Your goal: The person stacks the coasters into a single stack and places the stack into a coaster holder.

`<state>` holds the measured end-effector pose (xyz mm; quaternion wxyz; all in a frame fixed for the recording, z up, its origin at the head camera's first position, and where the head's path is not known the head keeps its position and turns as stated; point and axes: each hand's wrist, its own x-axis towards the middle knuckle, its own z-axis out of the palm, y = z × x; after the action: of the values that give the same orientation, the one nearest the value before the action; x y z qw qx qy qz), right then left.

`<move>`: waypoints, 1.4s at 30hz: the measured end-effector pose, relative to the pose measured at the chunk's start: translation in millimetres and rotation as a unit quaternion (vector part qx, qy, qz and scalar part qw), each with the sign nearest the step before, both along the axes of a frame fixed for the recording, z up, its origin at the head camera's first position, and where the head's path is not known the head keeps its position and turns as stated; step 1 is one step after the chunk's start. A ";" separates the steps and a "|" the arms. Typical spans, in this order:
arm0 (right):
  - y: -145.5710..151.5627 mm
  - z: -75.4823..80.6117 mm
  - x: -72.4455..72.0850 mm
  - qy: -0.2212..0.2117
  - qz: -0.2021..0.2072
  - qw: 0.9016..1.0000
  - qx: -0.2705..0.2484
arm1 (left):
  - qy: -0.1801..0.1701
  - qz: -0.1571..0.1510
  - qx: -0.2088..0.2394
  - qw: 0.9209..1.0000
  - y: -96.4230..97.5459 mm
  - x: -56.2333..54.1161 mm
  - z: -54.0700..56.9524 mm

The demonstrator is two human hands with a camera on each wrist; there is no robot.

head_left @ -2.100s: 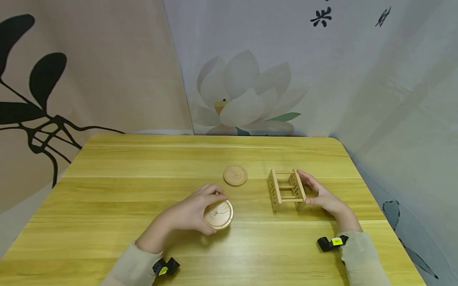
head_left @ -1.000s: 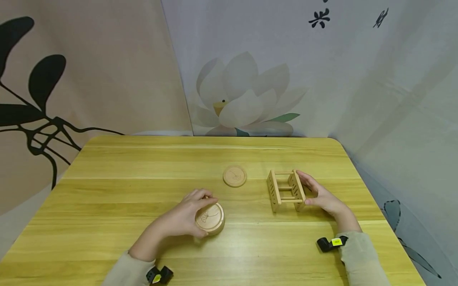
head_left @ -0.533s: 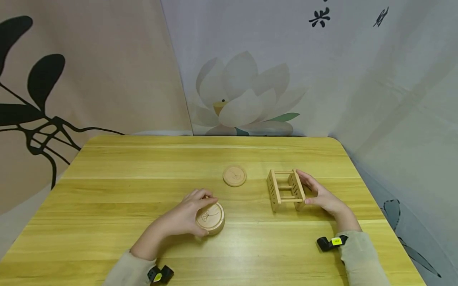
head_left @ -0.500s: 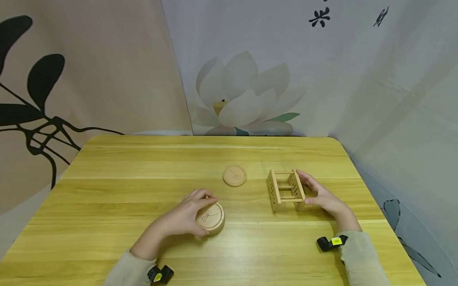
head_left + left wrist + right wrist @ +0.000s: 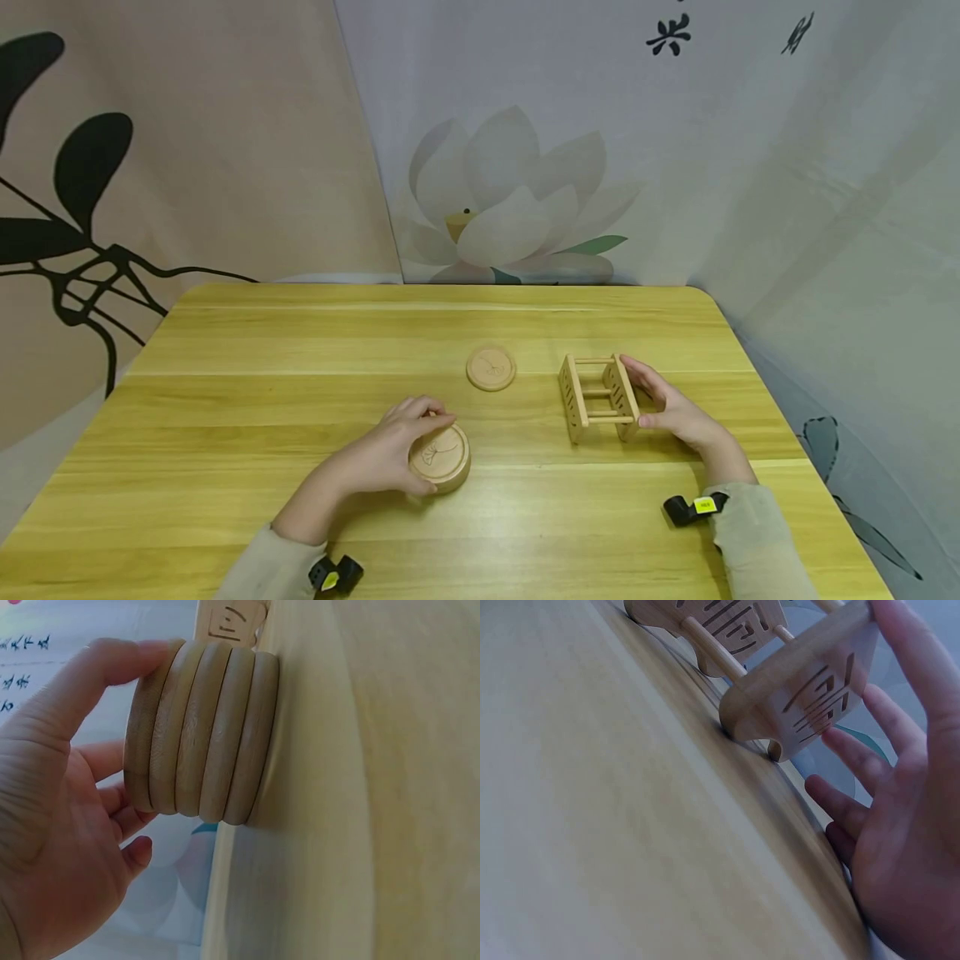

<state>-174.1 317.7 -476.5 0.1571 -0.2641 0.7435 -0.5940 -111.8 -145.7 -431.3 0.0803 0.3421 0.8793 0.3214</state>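
My left hand (image 5: 390,454) grips a stack of round wooden coasters (image 5: 442,458), thumb on the near side and fingers round the far side. Several discs show edge-on in the stack (image 5: 202,735) in the left wrist view, its lowest one at the tabletop. The top coaster bears an engraved plant pattern. My right hand (image 5: 678,412) holds the right side panel of a small wooden coaster rack (image 5: 600,417), thumb at its near end and fingertips at the far end. The rack's slotted panel (image 5: 810,697) fills the upper part of the right wrist view; no coaster shows inside.
One single engraved coaster (image 5: 491,368) lies flat beyond the stack, left of the rack. All stand on a pale wooden table (image 5: 247,392). A printed curtain (image 5: 525,167) with a lotus hangs behind the table's back edge.
Since two seconds ago, my left hand has brought the stack slightly left and down toward the table. In the last half second, both hands have stayed still. The rack has not moved.
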 end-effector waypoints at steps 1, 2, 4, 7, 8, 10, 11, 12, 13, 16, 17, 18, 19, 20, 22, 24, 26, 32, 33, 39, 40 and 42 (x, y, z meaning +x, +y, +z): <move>-0.2 0.1 0.1 0.000 0.000 1.000 0.000 | -0.003 0.002 0.003 1.000 -0.4 0.1 0.5; -0.5 0.1 0.1 0.001 0.001 1.000 -0.001 | -0.007 0.004 0.007 1.000 -0.9 -0.1 1.0; -0.7 -0.1 0.1 0.001 0.001 1.000 -0.002 | -0.013 0.009 0.017 1.000 -2.3 -1.0 2.3; -0.6 -0.8 0.0 0.002 0.001 1.000 -0.002 | -0.022 0.020 0.037 0.999 -5.1 -3.5 4.5; -0.5 -1.2 -0.1 0.002 0.001 1.000 -0.003 | -0.022 0.023 0.042 0.999 -6.1 -4.6 5.2; -0.5 -1.6 -0.3 0.004 0.001 1.000 -0.001 | -0.026 0.031 0.050 0.998 -8.1 -7.0 6.0; -0.4 -1.9 -0.4 0.004 0.001 1.000 -0.001 | -0.028 0.035 0.055 0.997 -8.9 -8.2 6.3; -0.3 -2.2 -0.5 0.004 0.001 1.000 0.000 | -0.029 0.039 0.059 0.997 -9.6 -9.6 6.3; -0.2 -2.3 -0.5 0.004 0.001 1.000 0.001 | -0.032 0.044 0.064 0.996 -10.2 -11.0 6.1; 0.2 -2.7 -0.4 0.003 0.000 1.000 0.005 | -0.037 0.056 0.083 0.994 -11.2 -16.8 3.2; 0.3 -2.7 -0.3 0.003 -0.001 1.000 0.006 | -0.035 0.059 0.091 0.993 -11.3 -19.2 1.7; 0.4 -2.6 -0.3 0.002 -0.001 1.000 0.007 | -0.034 0.063 0.098 0.993 -11.3 -21.8 0.0; 0.3 -2.6 -0.2 0.003 -0.002 1.000 0.008 | -0.032 0.067 0.105 0.992 -11.5 -24.5 -1.9; 0.3 -2.6 -0.2 0.003 -0.002 1.000 0.008 | -0.031 0.071 0.112 0.991 -11.4 -27.4 -3.8; 0.1 -2.6 -0.4 0.004 -0.001 1.000 0.006 | -0.029 0.078 0.124 0.989 -11.3 -33.5 -7.5; 0.1 -2.6 -0.4 0.004 0.001 1.000 0.003 | -0.035 0.085 0.131 0.987 -11.4 -39.5 -10.4; 0.3 -2.7 -0.4 0.005 0.001 1.000 0.002 | -0.043 0.087 0.136 0.986 -10.8 -46.2 -12.6; 0.6 -2.3 -0.1 0.015 -0.001 1.000 0.005 | -0.066 0.083 0.129 0.986 -7.7 -65.9 -15.5; 0.5 -2.0 -0.1 0.015 -0.001 1.000 0.005 | -0.071 0.082 0.129 0.986 -7.0 -68.8 -15.9; -0.1 -0.9 -0.1 0.016 -0.001 1.000 0.007 | -0.090 0.058 0.121 0.987 1.0 -85.2 -19.8; 0.0 -1.0 -0.1 0.016 -0.001 1.000 0.008 | -0.091 0.054 0.118 0.987 2.7 -88.0 -20.5; 0.0 -1.3 -0.1 0.016 0.000 1.000 0.007 | -0.091 0.046 0.113 0.988 6.5 -93.1 -21.2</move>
<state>-174.2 317.6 -477.8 0.1468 -0.2726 0.7502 -0.5842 -204.9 -139.2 -452.5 0.1063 0.2774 0.8413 0.4517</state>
